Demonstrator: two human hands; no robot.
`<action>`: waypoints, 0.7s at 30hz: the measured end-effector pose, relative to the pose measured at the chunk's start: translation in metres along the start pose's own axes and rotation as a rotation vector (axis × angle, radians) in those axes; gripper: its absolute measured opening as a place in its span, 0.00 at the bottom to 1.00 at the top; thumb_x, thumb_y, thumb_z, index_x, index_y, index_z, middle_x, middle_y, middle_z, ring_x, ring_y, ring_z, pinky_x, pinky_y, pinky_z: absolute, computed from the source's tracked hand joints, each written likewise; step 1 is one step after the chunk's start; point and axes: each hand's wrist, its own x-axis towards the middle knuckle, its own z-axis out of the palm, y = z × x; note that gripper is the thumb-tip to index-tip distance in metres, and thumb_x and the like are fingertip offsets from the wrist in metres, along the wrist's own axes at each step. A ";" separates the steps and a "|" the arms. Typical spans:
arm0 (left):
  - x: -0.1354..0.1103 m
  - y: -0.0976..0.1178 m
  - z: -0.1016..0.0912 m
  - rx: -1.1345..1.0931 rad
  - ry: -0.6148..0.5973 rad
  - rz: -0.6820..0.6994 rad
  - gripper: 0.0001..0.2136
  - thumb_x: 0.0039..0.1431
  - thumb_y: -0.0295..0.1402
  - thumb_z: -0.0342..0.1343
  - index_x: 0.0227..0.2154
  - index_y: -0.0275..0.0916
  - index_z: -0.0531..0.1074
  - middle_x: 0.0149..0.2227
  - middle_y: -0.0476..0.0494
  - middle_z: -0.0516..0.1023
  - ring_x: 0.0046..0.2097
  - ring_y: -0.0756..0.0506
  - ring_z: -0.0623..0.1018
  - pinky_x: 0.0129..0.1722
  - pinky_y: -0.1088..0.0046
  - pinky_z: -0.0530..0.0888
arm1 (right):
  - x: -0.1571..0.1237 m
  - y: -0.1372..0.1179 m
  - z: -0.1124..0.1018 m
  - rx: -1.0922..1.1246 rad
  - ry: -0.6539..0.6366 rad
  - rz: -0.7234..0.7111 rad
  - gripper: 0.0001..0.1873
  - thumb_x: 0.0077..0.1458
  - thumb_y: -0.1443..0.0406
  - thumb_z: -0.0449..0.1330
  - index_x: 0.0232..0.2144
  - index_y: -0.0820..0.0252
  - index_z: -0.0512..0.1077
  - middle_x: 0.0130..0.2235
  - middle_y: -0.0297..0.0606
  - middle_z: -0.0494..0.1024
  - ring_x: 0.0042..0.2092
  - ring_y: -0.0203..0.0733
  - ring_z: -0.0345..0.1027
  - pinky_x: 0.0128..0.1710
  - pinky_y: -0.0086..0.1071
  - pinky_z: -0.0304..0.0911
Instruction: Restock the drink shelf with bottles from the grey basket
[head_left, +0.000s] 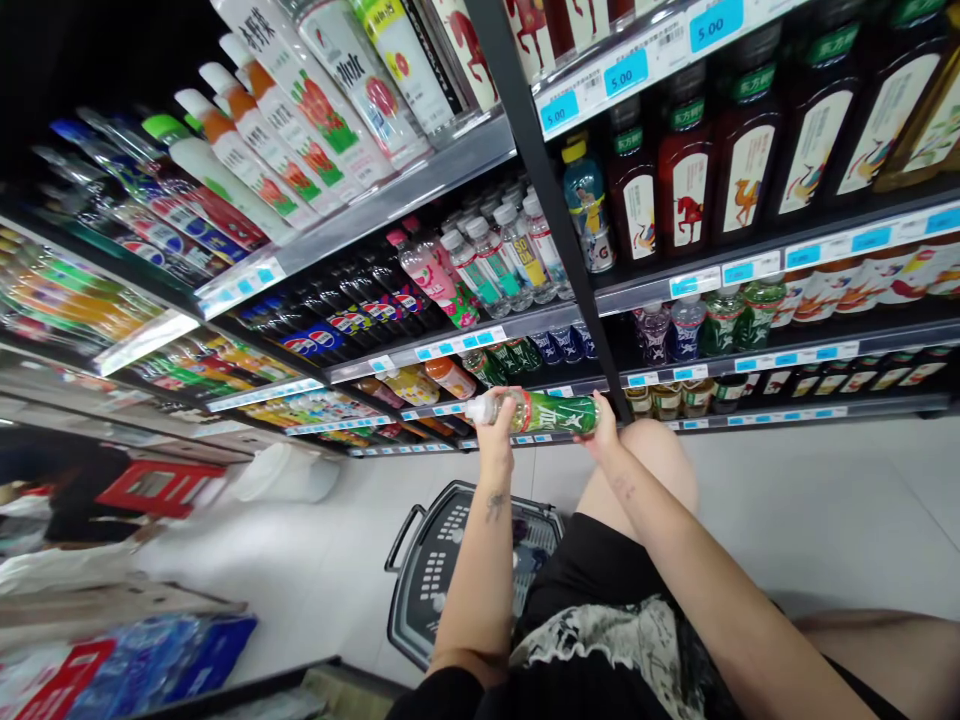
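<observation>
Between my two hands lies a green-labelled drink bottle (559, 412), held sideways with its pale cap pointing left. My left hand (498, 425) is closed around the neck end by the cap. At the bottle's base, my right hand (602, 425) grips with fingers partly hidden behind it. Just beyond are the lower shelves, where similar green bottles (484, 368) stand. Below my left forearm a grey shopping basket (442, 560) rests on the floor with some dark items inside, partly covered by my arm.
Drink shelves fill the front, with dark tea bottles (750, 180) at the right and cola bottles (352, 320) at centre left. A dark upright post (555, 200) divides them. A white bucket (285, 473) and blue-wrapped packs (172, 655) are at left on the tiled floor (322, 580).
</observation>
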 end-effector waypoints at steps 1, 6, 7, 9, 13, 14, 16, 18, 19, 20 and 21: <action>0.003 -0.006 -0.006 -0.035 0.060 -0.089 0.20 0.47 0.45 0.70 0.38 0.40 0.73 0.42 0.43 0.80 0.41 0.45 0.80 0.42 0.69 0.76 | 0.000 0.000 0.000 -0.014 0.000 0.021 0.23 0.62 0.45 0.53 0.35 0.59 0.70 0.24 0.36 0.74 0.22 0.39 0.66 0.15 0.29 0.60; 0.013 -0.033 -0.036 -0.092 0.163 -0.576 0.17 0.50 0.43 0.67 0.40 0.40 0.75 0.42 0.42 0.80 0.40 0.46 0.80 0.41 0.69 0.78 | 0.004 0.004 0.000 -0.080 0.005 0.034 0.26 0.55 0.44 0.61 0.40 0.59 0.73 0.31 0.39 0.78 0.29 0.42 0.72 0.21 0.30 0.67; 0.013 -0.035 -0.041 -0.072 0.161 -0.649 0.17 0.52 0.43 0.66 0.42 0.41 0.75 0.43 0.42 0.80 0.40 0.45 0.81 0.41 0.68 0.79 | 0.006 0.004 0.000 -0.095 0.014 0.003 0.25 0.53 0.46 0.64 0.41 0.59 0.73 0.32 0.39 0.78 0.29 0.41 0.72 0.21 0.30 0.66; 0.012 -0.038 -0.049 -0.040 0.135 -0.757 0.17 0.56 0.45 0.63 0.45 0.42 0.75 0.45 0.42 0.80 0.40 0.44 0.81 0.39 0.66 0.80 | 0.009 0.005 0.000 -0.110 0.024 -0.054 0.23 0.49 0.51 0.65 0.42 0.58 0.73 0.33 0.37 0.77 0.29 0.40 0.71 0.20 0.29 0.65; 0.011 -0.037 -0.054 -0.130 0.085 -0.870 0.21 0.61 0.50 0.58 0.48 0.40 0.75 0.44 0.39 0.80 0.38 0.42 0.82 0.35 0.66 0.82 | 0.009 0.006 0.003 -0.178 0.001 -0.116 0.20 0.44 0.53 0.63 0.37 0.58 0.72 0.32 0.35 0.74 0.30 0.40 0.70 0.20 0.28 0.65; 0.011 -0.038 -0.053 -0.168 0.103 -0.871 0.21 0.62 0.50 0.57 0.47 0.39 0.75 0.42 0.39 0.81 0.37 0.43 0.82 0.34 0.67 0.82 | 0.009 0.006 0.004 -0.209 -0.014 -0.142 0.20 0.43 0.53 0.63 0.36 0.58 0.72 0.33 0.35 0.74 0.31 0.41 0.70 0.20 0.29 0.66; 0.010 -0.044 -0.051 -0.219 0.173 -0.871 0.17 0.63 0.47 0.57 0.44 0.37 0.75 0.38 0.40 0.80 0.34 0.44 0.82 0.30 0.69 0.81 | 0.010 0.007 0.005 -0.283 -0.028 -0.173 0.20 0.42 0.53 0.63 0.36 0.57 0.72 0.34 0.35 0.75 0.33 0.42 0.71 0.22 0.29 0.66; 0.006 -0.053 -0.048 -0.237 0.270 -0.895 0.14 0.63 0.43 0.58 0.41 0.36 0.75 0.33 0.42 0.80 0.31 0.45 0.81 0.26 0.71 0.81 | 0.012 0.010 0.005 -0.365 0.000 -0.147 0.20 0.44 0.52 0.63 0.37 0.57 0.72 0.34 0.35 0.76 0.34 0.43 0.72 0.23 0.30 0.66; 0.003 -0.059 -0.047 -0.244 0.317 -0.918 0.13 0.63 0.42 0.58 0.40 0.36 0.75 0.32 0.43 0.79 0.30 0.45 0.81 0.25 0.71 0.80 | 0.013 0.011 0.004 -0.405 0.021 -0.124 0.21 0.45 0.51 0.63 0.38 0.57 0.73 0.34 0.36 0.76 0.34 0.44 0.72 0.24 0.30 0.66; -0.001 -0.064 -0.046 -0.254 0.360 -0.940 0.13 0.63 0.41 0.57 0.40 0.36 0.74 0.31 0.43 0.79 0.29 0.45 0.81 0.25 0.71 0.80 | 0.015 0.013 0.003 -0.441 0.042 -0.103 0.21 0.47 0.51 0.62 0.40 0.57 0.73 0.35 0.37 0.77 0.35 0.44 0.73 0.24 0.30 0.66; -0.004 -0.070 -0.047 -0.264 0.399 -0.952 0.12 0.64 0.41 0.57 0.39 0.35 0.74 0.31 0.42 0.79 0.29 0.45 0.81 0.26 0.71 0.81 | 0.017 0.015 0.002 -0.475 0.061 -0.089 0.22 0.49 0.51 0.62 0.43 0.57 0.72 0.37 0.38 0.78 0.37 0.45 0.73 0.25 0.30 0.66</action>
